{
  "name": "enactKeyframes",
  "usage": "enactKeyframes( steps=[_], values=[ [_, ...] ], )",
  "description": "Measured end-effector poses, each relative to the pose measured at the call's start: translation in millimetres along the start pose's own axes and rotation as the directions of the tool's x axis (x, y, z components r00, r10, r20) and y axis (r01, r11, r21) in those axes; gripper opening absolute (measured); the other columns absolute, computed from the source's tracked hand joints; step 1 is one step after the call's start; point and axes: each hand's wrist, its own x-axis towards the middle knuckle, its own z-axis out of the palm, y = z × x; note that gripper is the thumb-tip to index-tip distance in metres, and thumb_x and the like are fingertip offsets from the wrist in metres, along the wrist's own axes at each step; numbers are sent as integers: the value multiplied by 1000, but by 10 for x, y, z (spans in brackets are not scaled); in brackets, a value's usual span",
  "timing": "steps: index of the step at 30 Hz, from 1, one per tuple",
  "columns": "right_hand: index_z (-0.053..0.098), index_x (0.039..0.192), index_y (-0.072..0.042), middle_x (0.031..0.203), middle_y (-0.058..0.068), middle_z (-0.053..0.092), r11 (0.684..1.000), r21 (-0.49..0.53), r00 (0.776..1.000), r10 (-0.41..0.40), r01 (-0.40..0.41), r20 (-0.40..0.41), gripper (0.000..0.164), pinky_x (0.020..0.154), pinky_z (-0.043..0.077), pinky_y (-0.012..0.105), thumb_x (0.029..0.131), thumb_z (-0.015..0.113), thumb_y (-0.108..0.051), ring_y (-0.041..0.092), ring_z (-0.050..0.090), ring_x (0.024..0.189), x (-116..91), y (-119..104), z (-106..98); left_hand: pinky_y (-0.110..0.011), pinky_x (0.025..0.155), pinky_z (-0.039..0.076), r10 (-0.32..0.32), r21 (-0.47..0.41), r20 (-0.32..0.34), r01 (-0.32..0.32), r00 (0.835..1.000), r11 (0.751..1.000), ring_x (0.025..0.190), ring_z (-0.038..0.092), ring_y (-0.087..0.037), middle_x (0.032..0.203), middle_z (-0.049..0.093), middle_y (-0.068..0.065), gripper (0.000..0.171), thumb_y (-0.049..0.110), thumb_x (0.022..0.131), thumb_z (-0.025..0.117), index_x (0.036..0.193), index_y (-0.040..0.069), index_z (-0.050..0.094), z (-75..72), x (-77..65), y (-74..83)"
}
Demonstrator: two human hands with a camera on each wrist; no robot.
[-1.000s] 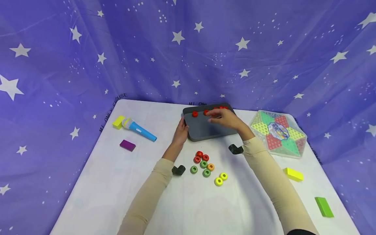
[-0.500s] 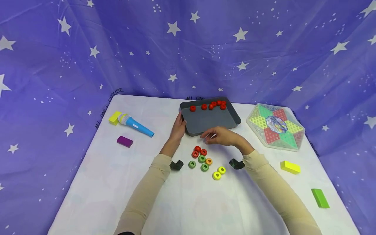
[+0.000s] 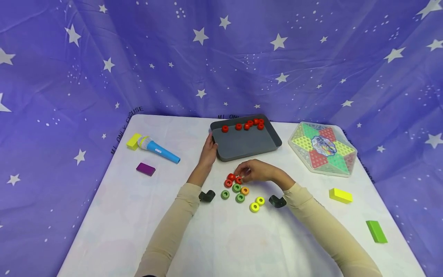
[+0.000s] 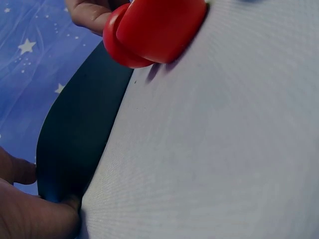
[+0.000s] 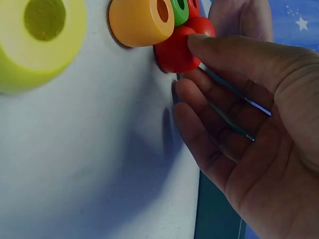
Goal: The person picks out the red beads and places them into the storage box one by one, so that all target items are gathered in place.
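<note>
Purple starry cloth behind, white table below, and we're in among the loose beads! Our left hand grips the tray at its left end. Our right hand curls round a red bead, thumb against it; how firm that pinch is, we can't tell. That bead sits on the table, nearer us than the tray, crowded by a green one and an orange one; more reds lie along the tray's far side. Best form, we reckon: pinch the bead's sides, lift straight so neighbours don't roll, tray held steady.
</note>
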Motion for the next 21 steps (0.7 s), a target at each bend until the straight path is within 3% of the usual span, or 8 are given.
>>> enactKeyframes(
  steps=[10,21],
  values=[
    [69,111,-13,107,-1,67,1000,0,1000,-12,12,9,30,86,52,28,82,74,-7,14,61,95,-57,-31,47,-33,119,18,5,0,-17,-5,1000,1000,148,14,-21,162,12,-9,58,5,103,35,156,16,15,11,-1,6],
    [73,105,-15,100,-5,67,993,-110,995,-41,31,-90,25,79,53,25,81,76,-9,10,61,87,-62,4,58,-32,119,17,11,-14,3,-11,1000,1000,148,12,-19,162,11,-7,59,4,103,34,156,16,13,9,3,-1]
  ],
)
